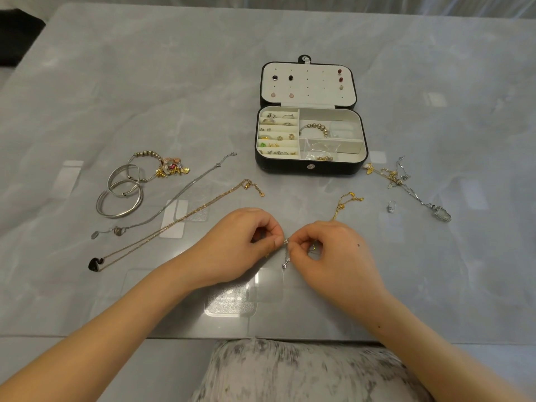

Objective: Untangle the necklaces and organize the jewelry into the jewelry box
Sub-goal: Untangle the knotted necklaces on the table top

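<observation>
"How far along is it?"

"About midway, I'd judge. The left hand (243, 242) and right hand (333, 250) each pinch a fine chain (286, 256) in front of the jewelry box (278, 167), which lies open with rings and earrings sorted."

"What's left?"

"A tangled clump (397, 177) lies right of the box. Two straightened necklaces (203, 206) and bangles (119, 214) lie left of it, unboxed."

Chain (286, 260) mostly behind curled fingers (272, 229)

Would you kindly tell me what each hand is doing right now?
Left hand: pinching the small silver chain.
Right hand: pinching the same chain.
</observation>
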A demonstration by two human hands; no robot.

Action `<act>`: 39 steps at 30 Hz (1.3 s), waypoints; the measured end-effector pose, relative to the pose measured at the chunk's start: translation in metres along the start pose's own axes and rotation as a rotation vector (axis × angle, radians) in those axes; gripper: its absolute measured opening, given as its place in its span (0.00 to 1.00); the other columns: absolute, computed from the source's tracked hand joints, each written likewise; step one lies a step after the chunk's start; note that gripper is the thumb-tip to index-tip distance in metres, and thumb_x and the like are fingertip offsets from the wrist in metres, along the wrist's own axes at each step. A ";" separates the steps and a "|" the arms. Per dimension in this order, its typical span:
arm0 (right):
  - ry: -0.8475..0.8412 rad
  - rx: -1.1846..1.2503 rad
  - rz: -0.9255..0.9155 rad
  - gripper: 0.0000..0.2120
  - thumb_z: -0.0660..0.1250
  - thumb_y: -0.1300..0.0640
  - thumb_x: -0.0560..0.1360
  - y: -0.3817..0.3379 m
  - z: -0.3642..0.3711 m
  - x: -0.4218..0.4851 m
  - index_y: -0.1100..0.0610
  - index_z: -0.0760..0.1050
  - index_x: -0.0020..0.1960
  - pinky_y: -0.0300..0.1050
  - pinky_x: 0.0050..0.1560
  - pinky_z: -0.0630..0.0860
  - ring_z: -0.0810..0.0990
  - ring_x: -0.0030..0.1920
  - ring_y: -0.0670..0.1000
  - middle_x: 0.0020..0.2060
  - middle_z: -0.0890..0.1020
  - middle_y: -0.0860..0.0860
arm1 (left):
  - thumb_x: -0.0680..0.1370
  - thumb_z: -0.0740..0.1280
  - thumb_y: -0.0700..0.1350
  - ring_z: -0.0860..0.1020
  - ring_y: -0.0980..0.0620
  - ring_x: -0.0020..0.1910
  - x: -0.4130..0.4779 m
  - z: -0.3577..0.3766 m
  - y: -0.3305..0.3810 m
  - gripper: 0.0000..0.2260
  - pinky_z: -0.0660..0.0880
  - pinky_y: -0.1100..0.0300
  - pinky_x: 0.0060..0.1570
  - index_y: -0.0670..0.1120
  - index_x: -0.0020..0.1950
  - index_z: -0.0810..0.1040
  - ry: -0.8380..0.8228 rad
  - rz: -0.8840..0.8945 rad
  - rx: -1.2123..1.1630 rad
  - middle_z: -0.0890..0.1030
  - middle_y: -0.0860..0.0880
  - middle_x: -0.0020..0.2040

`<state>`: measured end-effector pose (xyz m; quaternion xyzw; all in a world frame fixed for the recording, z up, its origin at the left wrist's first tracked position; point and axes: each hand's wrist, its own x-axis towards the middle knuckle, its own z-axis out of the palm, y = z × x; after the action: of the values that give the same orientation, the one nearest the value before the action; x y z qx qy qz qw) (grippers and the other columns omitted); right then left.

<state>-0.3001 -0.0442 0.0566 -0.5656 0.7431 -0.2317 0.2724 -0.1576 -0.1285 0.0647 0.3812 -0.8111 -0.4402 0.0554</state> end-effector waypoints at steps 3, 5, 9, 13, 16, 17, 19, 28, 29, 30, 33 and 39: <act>-0.010 0.031 0.009 0.06 0.66 0.53 0.72 -0.003 -0.001 0.001 0.48 0.79 0.37 0.36 0.41 0.69 0.74 0.40 0.44 0.32 0.79 0.43 | 0.76 0.67 0.42 0.73 0.59 0.41 -0.001 0.001 -0.002 0.04 0.69 0.69 0.40 0.50 0.42 0.77 0.003 0.007 -0.004 0.77 0.56 0.40; -0.012 0.033 0.010 0.06 0.66 0.54 0.72 -0.004 -0.001 0.002 0.50 0.80 0.37 0.38 0.42 0.69 0.74 0.41 0.44 0.33 0.80 0.44 | 0.75 0.67 0.43 0.73 0.58 0.42 -0.002 0.001 -0.003 0.03 0.70 0.67 0.41 0.50 0.43 0.78 0.010 0.006 -0.004 0.77 0.55 0.40; 0.009 0.050 -0.017 0.06 0.67 0.58 0.71 -0.003 0.000 0.003 0.53 0.81 0.38 0.35 0.42 0.67 0.74 0.40 0.46 0.34 0.81 0.47 | 0.76 0.67 0.43 0.74 0.58 0.41 -0.001 0.001 -0.002 0.03 0.71 0.64 0.43 0.50 0.43 0.78 0.011 -0.015 -0.042 0.78 0.54 0.41; 0.024 0.077 -0.038 0.05 0.68 0.59 0.70 0.000 0.001 0.004 0.55 0.80 0.36 0.32 0.40 0.66 0.72 0.38 0.45 0.32 0.79 0.47 | 0.76 0.66 0.43 0.74 0.58 0.41 0.000 0.001 0.000 0.03 0.72 0.63 0.44 0.49 0.43 0.78 0.002 -0.041 -0.020 0.79 0.54 0.41; 0.035 0.148 -0.025 0.04 0.69 0.60 0.69 0.001 0.001 0.005 0.55 0.79 0.35 0.30 0.37 0.65 0.71 0.36 0.42 0.30 0.77 0.46 | 0.76 0.65 0.44 0.74 0.58 0.41 0.001 0.000 0.002 0.03 0.70 0.65 0.43 0.49 0.43 0.78 -0.009 -0.039 0.020 0.78 0.55 0.40; 0.032 0.172 -0.023 0.05 0.69 0.60 0.69 0.002 0.001 0.006 0.55 0.79 0.35 0.30 0.37 0.65 0.71 0.37 0.42 0.30 0.77 0.45 | 0.77 0.65 0.44 0.74 0.59 0.41 0.001 0.000 0.002 0.04 0.70 0.66 0.43 0.49 0.43 0.78 -0.016 -0.030 0.034 0.78 0.56 0.40; 0.020 0.197 -0.031 0.06 0.69 0.61 0.69 0.003 0.000 0.007 0.53 0.78 0.34 0.31 0.38 0.66 0.71 0.37 0.41 0.30 0.76 0.45 | 0.77 0.65 0.46 0.74 0.58 0.41 0.001 -0.001 0.002 0.05 0.70 0.64 0.43 0.48 0.44 0.79 -0.023 -0.024 0.035 0.78 0.55 0.40; -0.013 0.100 -0.078 0.07 0.69 0.60 0.67 -0.002 0.002 0.008 0.52 0.75 0.33 0.30 0.40 0.66 0.72 0.38 0.43 0.29 0.76 0.45 | 0.76 0.66 0.42 0.74 0.56 0.40 0.003 -0.005 0.002 0.03 0.71 0.64 0.41 0.47 0.42 0.79 -0.027 0.026 0.014 0.77 0.54 0.39; -0.011 0.095 -0.081 0.07 0.69 0.60 0.67 -0.002 0.002 0.009 0.52 0.75 0.33 0.31 0.40 0.66 0.72 0.37 0.43 0.29 0.76 0.45 | 0.75 0.66 0.42 0.73 0.56 0.40 0.003 -0.004 0.002 0.03 0.70 0.64 0.41 0.47 0.42 0.79 -0.021 0.028 0.000 0.76 0.54 0.39; -0.013 0.098 -0.081 0.06 0.69 0.60 0.67 -0.003 0.002 0.009 0.52 0.75 0.33 0.31 0.39 0.66 0.72 0.37 0.43 0.29 0.76 0.45 | 0.75 0.66 0.41 0.73 0.56 0.40 0.002 -0.004 0.001 0.04 0.70 0.64 0.41 0.47 0.42 0.78 -0.017 0.026 -0.018 0.77 0.53 0.39; -0.033 0.103 -0.068 0.06 0.69 0.59 0.67 -0.002 0.002 0.009 0.51 0.75 0.33 0.30 0.38 0.65 0.71 0.37 0.42 0.29 0.76 0.45 | 0.75 0.66 0.41 0.74 0.56 0.40 0.000 -0.003 0.000 0.06 0.70 0.66 0.41 0.51 0.40 0.77 -0.014 0.016 -0.055 0.77 0.54 0.39; -0.070 0.152 -0.062 0.10 0.68 0.58 0.68 -0.001 -0.001 0.010 0.46 0.72 0.33 0.28 0.39 0.66 0.71 0.38 0.38 0.29 0.75 0.42 | 0.77 0.64 0.43 0.75 0.58 0.41 -0.001 -0.005 -0.003 0.05 0.72 0.64 0.44 0.49 0.44 0.78 -0.047 -0.032 -0.103 0.79 0.53 0.41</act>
<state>-0.3018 -0.0538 0.0565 -0.5737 0.6956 -0.2760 0.3329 -0.1533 -0.1318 0.0657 0.3804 -0.7821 -0.4911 0.0487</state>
